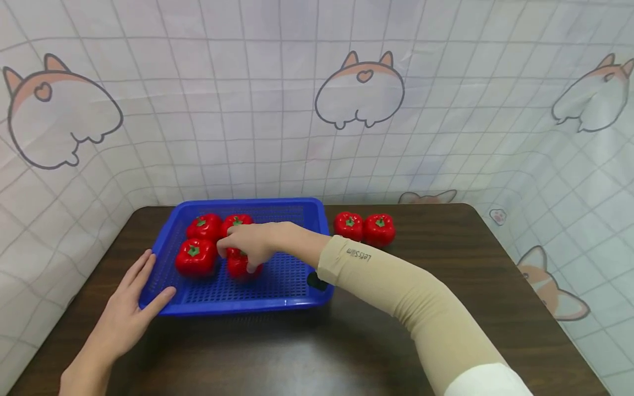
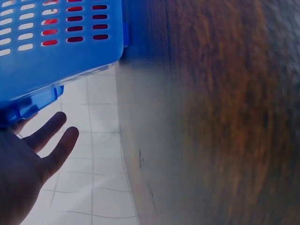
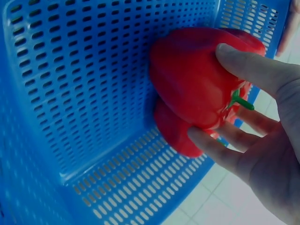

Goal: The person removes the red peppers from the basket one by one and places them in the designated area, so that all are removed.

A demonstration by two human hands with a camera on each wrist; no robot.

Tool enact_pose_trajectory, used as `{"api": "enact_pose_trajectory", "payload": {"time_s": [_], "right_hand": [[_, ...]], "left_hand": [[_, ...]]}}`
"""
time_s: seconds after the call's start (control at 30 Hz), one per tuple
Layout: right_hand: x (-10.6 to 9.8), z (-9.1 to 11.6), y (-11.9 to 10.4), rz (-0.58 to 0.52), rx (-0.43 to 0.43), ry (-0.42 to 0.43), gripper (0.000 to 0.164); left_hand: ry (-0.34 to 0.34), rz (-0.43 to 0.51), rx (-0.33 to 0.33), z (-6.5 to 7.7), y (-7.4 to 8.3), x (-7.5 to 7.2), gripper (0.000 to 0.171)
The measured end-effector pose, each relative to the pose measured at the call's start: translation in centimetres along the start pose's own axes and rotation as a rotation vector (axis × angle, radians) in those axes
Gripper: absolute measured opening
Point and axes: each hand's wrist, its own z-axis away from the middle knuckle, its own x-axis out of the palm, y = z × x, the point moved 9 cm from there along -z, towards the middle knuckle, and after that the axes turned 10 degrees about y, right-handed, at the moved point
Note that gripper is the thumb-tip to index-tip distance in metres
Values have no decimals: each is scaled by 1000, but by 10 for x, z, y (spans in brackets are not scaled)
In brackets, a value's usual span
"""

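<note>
A blue plastic basket (image 1: pixel 292 301) stands on the table with several red bell peppers in it. My right hand (image 1: pixel 253 242) is over its middle, holding the front-right red bell pepper (image 3: pixel 187 77) from above. In the right wrist view the thumb lies on one side of that pepper and the fingers on the other, around its green stem. Another bell pepper (image 1: pixel 196 258) sits just left of it, and two more are behind. My left hand (image 1: pixel 121 311) rests at the basket's left rim, its fingers extended and thumb apart.
Two red bell peppers, a left one (image 1: pixel 349 225) and a right one (image 1: pixel 379 229), stand side by side on the dark wooden table (image 1: pixel 446 247), right of the basket. A white checked cloth (image 1: pixel 277 159) with cartoon animals hangs behind the table and along its sides.
</note>
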Motion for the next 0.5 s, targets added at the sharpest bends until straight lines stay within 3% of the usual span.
{"api": "enact_pose_trajectory", "payload": {"time_s": [0.5], "right_hand": [[-17, 17, 15, -1, 21, 31, 52]], "left_hand": [[10, -4, 19, 0, 3, -1, 79]]}}
